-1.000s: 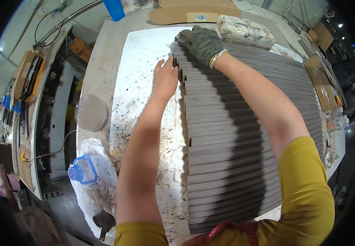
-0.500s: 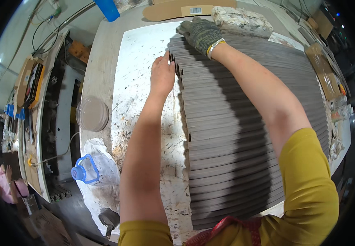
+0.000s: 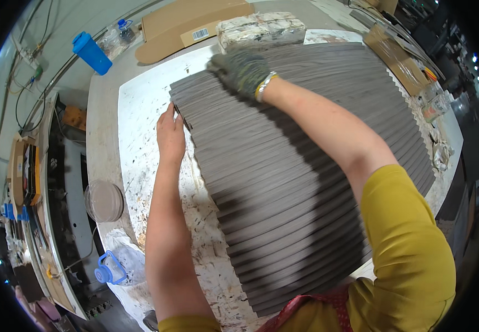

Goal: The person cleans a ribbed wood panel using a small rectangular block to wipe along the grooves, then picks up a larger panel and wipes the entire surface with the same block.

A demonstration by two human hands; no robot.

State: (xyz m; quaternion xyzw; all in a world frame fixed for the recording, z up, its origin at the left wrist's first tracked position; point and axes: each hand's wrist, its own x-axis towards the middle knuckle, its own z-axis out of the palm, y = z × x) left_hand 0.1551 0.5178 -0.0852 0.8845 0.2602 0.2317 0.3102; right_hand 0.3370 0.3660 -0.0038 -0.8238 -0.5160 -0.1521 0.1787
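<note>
A big fan of several overlapping grey strips covers most of the white, paint-spattered table. My bare left hand lies flat along the left edge of the strips, fingers pressed against their ends. My right hand, in a dark knitted glove, rests on top of the far strips near the upper left corner, palm down. My right arm in a yellow sleeve reaches across the strips.
A wrapped whitish block lies beyond the strips, beside brown cardboard. A blue bottle stands far left. A round clear lid and a plastic jug with blue handle sit at the left. A cardboard strip runs along the right.
The view has shifted, so the table sits lower in the picture. Both hands keep their places on the strips' far left corner; the left hand stays along the edge.
</note>
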